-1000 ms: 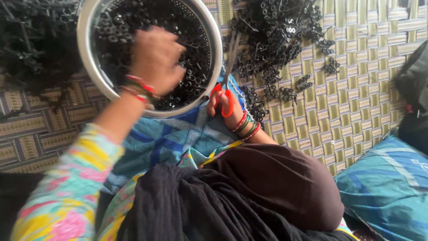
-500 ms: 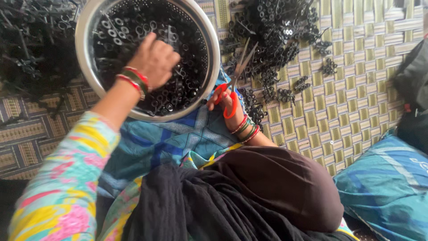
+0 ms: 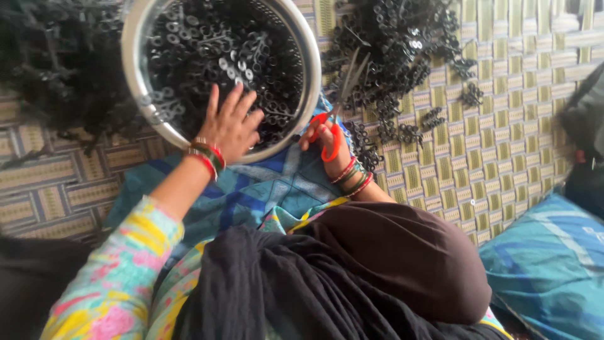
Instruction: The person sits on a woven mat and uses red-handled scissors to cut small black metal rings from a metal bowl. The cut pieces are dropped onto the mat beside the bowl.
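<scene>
Since the earlier frame the left hand (image 3: 231, 129) had slid down from the middle of the bowl (image 3: 130, 69) to its lower rim. There it lay flat with the fingers spread apart, gripping nothing, its palm on the black plastic pieces (image 3: 214, 50) inside. The right hand (image 3: 327, 143) had hardly shifted. It sat just right of the bowl, fingers closed through the red loops of the scissors (image 3: 343, 94), whose blades pointed toward the upper right and were slightly parted.

The bowl, a round metal one, filled the upper left of the frame. It rested partly on a blue patterned cloth (image 3: 251, 189) over the person's lap. Right of the scissors, a loose pile of the same black pieces (image 3: 396, 44) was scattered over the woven mat (image 3: 503, 126). A darker tangled heap (image 3: 56, 69) lay at the far upper left (too blurred to tell its pieces apart). A blue cushion (image 3: 547, 264) showed at the lower right.

By my reading, the step in hand was sifting through the cut pieces in the bowl while the scissors waited. Any further cut would call for the free hand to close on a piece and bring it across to the blades.
</scene>
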A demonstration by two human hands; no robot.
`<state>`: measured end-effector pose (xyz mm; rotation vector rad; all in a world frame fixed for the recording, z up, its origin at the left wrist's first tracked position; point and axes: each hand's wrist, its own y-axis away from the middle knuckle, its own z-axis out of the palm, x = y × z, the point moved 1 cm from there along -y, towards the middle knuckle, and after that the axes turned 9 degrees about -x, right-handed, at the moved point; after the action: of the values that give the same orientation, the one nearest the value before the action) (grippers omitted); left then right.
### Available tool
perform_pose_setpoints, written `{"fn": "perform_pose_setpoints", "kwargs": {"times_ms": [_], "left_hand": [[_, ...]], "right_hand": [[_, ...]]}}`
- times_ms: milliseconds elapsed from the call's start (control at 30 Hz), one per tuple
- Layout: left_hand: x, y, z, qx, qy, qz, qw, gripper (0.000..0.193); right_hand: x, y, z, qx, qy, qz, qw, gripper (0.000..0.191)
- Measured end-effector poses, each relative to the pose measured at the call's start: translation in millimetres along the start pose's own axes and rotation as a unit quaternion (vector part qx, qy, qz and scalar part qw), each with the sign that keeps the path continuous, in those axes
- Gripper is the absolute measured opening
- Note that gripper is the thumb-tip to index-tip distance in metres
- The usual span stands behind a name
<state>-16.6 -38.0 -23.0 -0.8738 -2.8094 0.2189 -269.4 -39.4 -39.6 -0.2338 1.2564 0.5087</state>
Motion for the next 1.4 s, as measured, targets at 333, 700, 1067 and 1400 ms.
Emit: {"fn": "perform_pose_setpoints", "kwargs": {"times_ms": [333,700,1067,1400], "left_hand": [[-87.6,95.1,-83.7,0.219,0.088,-0.176,0.956,0.041],[-91.9,285.8,-89.4,0.174,-0.028,-0.385,0.906,0.044],[-43.2,337.0,-120.3,0.085,0.063,-0.47,0.876,0.028],[10.2,385.8,-133.3,0.014,0.146,-0.478,0.866,0.042]], "right_hand": [[18.0,7.4,43.8,0.0,-0.045,-0.024,0.999,0.039],[30.6,28.5,93.1,0.0,0.003,-0.016,1.0,0.032],[0.3,62.7,173.8,-0.067,0.396,-0.025,0.916,0.024],[-100.0,63.1,250.5,-0.182,0.549,-0.037,0.815,0.02]]}}
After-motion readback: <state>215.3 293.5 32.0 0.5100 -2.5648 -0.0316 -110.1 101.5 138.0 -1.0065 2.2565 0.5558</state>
